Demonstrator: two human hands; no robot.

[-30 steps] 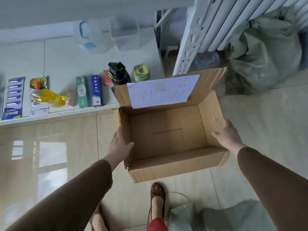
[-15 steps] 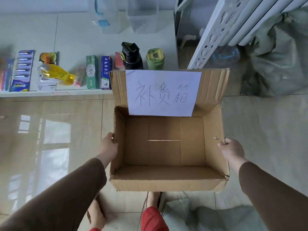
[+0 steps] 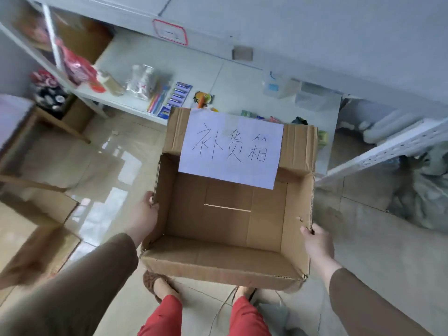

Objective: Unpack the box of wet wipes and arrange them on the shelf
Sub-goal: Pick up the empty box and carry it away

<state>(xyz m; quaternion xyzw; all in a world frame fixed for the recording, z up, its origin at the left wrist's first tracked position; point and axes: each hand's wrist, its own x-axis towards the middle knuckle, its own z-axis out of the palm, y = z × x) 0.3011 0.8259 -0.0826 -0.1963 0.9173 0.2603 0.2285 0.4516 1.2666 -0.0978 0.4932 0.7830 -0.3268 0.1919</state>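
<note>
An open cardboard box point(image 3: 228, 229) is held up over the tiled floor point(image 3: 101, 166), in front of a low white shelf point(image 3: 194, 69). The left hand point(image 3: 143, 217) grips the box's left wall, thumb hooked over the rim and palm flat against the outside. The right hand point(image 3: 317, 243) grips the right wall near the front corner, thumb on the rim, fingers out of sight behind the cardboard. Both arms wear brown sleeves point(image 3: 80, 282). The inside of the box shows only bare cardboard with a seam across the bottom; no wet wipes can be seen in it. The far flap stands upright and carries a white sheet of paper point(image 3: 230, 151) with handwritten characters in dark ink. On the shelf behind the box lie small goods: a card of batteries point(image 3: 177, 98), a bundle of coloured toothbrushes point(image 3: 157, 101), a clear plastic packet point(image 3: 141, 81), a red bag point(image 3: 77, 66) near the left upright, and clear plastic containers point(image 3: 278, 86) to the right; whether any of these are wipe packs cannot be told, as the view is blurred. A label with a red border point(image 3: 171, 32) sits on the edge of the shelf board above. At the right, a perforated white metal rail point(image 3: 392, 144) leans across, with a grey-green sack point(image 3: 429, 190) beyond it. Below the box, red trouser legs point(image 3: 162, 318) and a brown patterned shoe point(image 3: 155, 282) show on the floor. Flattened cardboard point(image 3: 36, 214) lies at the left.
</note>
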